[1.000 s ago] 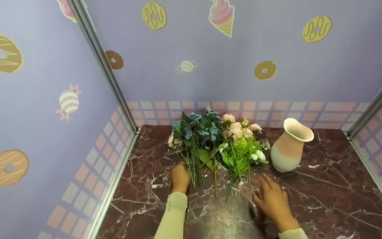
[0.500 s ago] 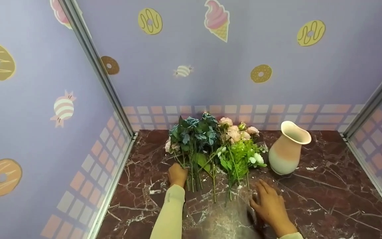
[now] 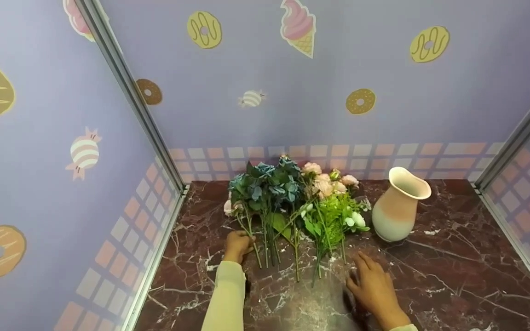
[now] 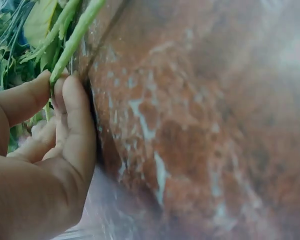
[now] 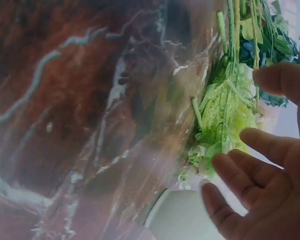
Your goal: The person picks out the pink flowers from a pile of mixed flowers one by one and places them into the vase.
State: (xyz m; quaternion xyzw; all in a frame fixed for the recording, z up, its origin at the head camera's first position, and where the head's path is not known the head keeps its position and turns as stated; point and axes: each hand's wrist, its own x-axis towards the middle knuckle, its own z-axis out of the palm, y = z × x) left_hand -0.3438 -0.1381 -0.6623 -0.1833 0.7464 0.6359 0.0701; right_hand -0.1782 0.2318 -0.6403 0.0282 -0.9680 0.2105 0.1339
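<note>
My left hand [image 3: 238, 246] is at the left edge of a bunch of flowers. Thumb and fingers pinch a green flower stem [image 4: 76, 42], clearly seen in the left wrist view; which bloom it belongs to is hard to tell. Blue flowers [image 3: 265, 181] lie above that hand, with a pale pink bloom [image 3: 229, 207] at their left side. My right hand [image 3: 375, 288] is low on the right, fingers loosely spread and holding nothing. Nearest to it are green fern-like sprigs [image 3: 334, 216] with white buds and a pink-and-cream vase [image 3: 394, 211], which stands upright.
Light pink flowers [image 3: 325, 184] lie at the back of the bunch. All of it rests on a dark red marbled tabletop [image 3: 453, 257]. Purple patterned panels [image 3: 265, 124] close off the back and both sides.
My left hand has shifted slightly left, drawing the pinched stem and the pale bloom a little away from the other stems. My right hand has hardly moved.
</note>
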